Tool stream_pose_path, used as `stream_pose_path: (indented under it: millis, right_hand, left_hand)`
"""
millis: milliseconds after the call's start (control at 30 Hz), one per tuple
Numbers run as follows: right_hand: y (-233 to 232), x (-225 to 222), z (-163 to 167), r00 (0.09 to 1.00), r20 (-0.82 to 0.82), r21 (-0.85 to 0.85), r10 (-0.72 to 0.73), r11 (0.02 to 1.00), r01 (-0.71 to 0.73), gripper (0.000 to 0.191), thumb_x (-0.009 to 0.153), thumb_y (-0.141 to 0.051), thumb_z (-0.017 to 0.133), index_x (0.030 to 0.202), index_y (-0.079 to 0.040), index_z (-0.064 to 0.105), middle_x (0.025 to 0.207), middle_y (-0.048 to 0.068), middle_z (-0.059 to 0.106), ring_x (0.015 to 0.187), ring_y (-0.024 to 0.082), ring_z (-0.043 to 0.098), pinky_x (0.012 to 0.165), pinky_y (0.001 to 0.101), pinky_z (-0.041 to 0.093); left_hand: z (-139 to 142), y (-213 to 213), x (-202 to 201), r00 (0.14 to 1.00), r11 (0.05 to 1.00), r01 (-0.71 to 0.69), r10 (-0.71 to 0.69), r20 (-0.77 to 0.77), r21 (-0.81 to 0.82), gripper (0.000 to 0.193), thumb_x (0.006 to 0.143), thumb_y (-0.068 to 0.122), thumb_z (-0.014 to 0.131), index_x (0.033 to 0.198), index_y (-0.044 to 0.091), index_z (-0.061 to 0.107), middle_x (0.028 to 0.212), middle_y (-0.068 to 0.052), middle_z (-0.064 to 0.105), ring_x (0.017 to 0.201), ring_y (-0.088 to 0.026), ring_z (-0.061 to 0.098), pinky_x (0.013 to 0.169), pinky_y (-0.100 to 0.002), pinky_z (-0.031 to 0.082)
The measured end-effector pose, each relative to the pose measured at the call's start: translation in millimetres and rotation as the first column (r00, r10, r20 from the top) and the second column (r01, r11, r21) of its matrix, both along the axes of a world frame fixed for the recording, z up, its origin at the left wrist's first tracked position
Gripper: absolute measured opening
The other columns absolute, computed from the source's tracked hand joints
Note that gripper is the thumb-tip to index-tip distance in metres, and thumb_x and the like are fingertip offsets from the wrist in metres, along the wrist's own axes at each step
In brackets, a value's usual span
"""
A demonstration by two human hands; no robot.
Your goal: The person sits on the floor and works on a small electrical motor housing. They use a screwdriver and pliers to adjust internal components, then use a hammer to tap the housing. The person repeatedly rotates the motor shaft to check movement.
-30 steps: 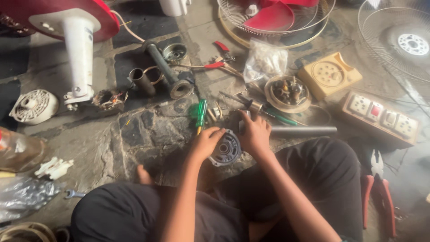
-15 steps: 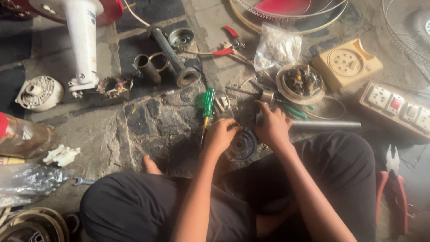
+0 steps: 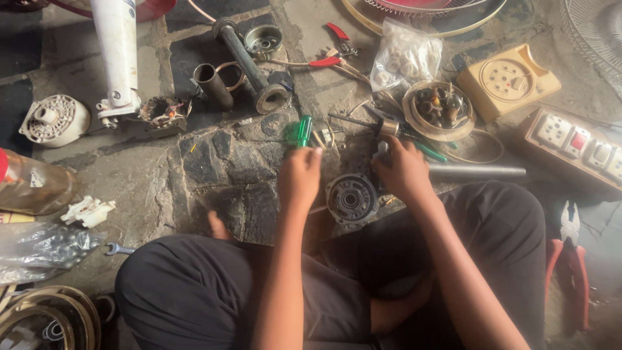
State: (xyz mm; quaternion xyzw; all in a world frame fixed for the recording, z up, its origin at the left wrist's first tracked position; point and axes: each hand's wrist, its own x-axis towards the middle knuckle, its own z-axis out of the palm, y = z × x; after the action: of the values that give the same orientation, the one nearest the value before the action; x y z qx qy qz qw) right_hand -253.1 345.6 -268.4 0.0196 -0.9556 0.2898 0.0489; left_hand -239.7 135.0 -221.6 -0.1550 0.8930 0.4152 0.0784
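**Two hands at a round motor housing on a stone floor**

A person sits cross-legged on the stone floor (image 3: 214, 162), and the round metal motor housing (image 3: 351, 198) lies just ahead of the knees, between the two hands. It rests flat, its open face with the central bearing turned upward.

The left hand (image 3: 299, 174) is just left of the housing. Its fingers are curled inward, knuckles up, and whether they grip anything cannot be told from this view. The green-handled screwdriver (image 3: 303, 131) lies beyond the housing, just past the left hand's fingertips; contact cannot be made out.

The right hand (image 3: 403, 170) is at the housing's upper right edge. Its fingers are bent down and close together, pressed at the rim, with a small metal part showing at the fingertips; what exactly they pinch is hidden.

A grey metal tube (image 3: 476, 172) lies to the right of the housing, running out from under the right hand. Farther beyond the housing on the right sits a round tray of small parts (image 3: 439, 110), and well to the right of it a beige switch box (image 3: 508, 79). Red-handled pliers (image 3: 570, 259) lie far right of the housing, beside the knee.
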Motion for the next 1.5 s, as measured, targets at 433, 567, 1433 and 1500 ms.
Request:
stream_pose_path:
  millis: [433, 567, 1433, 1500]
  right_hand:
    - [-40, 42, 44, 0.851, -0.242, -0.018, 0.466, 0.875, -0.485, 0.039, 0.074, -0.014, 0.074, 0.11, -0.003, 0.065, 0.095, 0.018, 0.068, 0.09, 0.039, 0.067, 0.076, 0.0471, 0.054]
    - [-58, 111, 86, 0.572, -0.379, 0.059, 0.728, 0.636, -0.769, 0.058, 0.076, -0.009, 0.071, 0.131, 0.004, 0.06, 0.097, 0.015, 0.066, 0.089, 0.035, 0.066, 0.078, 0.0443, 0.054]
    - [-126, 52, 69, 0.824, 0.07, -0.68, 0.562, 0.631, -0.373, 0.048, 0.088, 0.0, 0.058, 0.136, -0.003, 0.063, 0.145, 0.012, 0.047, 0.129, 0.025, 0.055, 0.097, 0.0389, 0.056]
    - [-130, 35, 67, 0.793, 0.117, -0.784, 0.597, 0.546, -0.295, 0.049, 0.089, -0.003, 0.055, 0.137, -0.006, 0.065, 0.139, 0.013, 0.058, 0.122, 0.027, 0.063, 0.097, 0.0381, 0.057]
  left_hand:
    - [-44, 36, 123, 0.941, 0.704, -0.337, 0.271, 0.202, 0.625, 0.044, 0.093, 0.055, 0.059, 0.111, 0.015, 0.066, 0.106, -0.01, 0.075, 0.095, -0.018, 0.073, 0.085, -0.037, 0.057]
    - [-62, -1, 140, 0.994, -0.565, -0.107, -0.038, 0.104, 0.818, 0.073, 0.096, 0.072, 0.063, 0.124, 0.005, 0.056, 0.116, -0.015, 0.067, 0.105, -0.027, 0.068, 0.093, -0.042, 0.056]
    - [7, -67, 146, 0.843, -0.099, 0.005, 0.535, 0.049, 0.995, 0.078, 0.094, 0.03, 0.067, 0.158, 0.025, 0.023, 0.15, -0.019, 0.048, 0.129, -0.032, 0.056, 0.1, -0.049, 0.051]
    - [14, -63, 139, 0.86, -0.122, 0.102, 0.51, -0.026, 0.987, 0.076, 0.095, 0.027, 0.064, 0.16, 0.01, 0.03, 0.15, -0.02, 0.046, 0.133, -0.032, 0.051, 0.102, -0.047, 0.048]
